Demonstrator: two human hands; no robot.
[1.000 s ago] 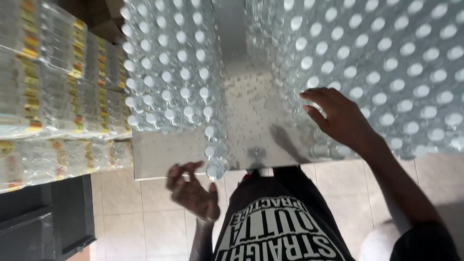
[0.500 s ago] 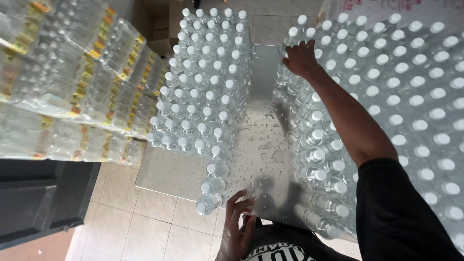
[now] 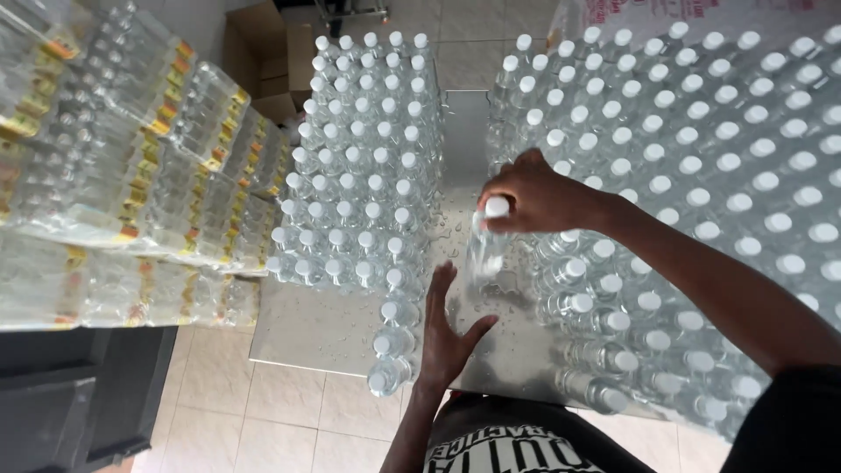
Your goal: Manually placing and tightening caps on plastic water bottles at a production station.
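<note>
Clear bottle with white cap (image 3: pixel 487 247) standing upright on the wet metal table (image 3: pixel 307 328), in the gap between two blocks of capped bottles — gripped at the neck by right hand (image 3: pixel 534 197), fingers curled around it. Left hand (image 3: pixel 448 337) flat on the tabletop, fingers spread wide, holding nothing. Shrink-wrapped bottle packs (image 3: pixel 114 193) stacked at left.

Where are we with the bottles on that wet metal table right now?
Done: a capped block stands on the table's left side, and shrink-wrapped packs are stacked beyond the table. In hand: the right hand grips one bottle by its cap over the wet centre strip; the left hand lies flat there. Left: the large right-hand block stands loose.
</note>
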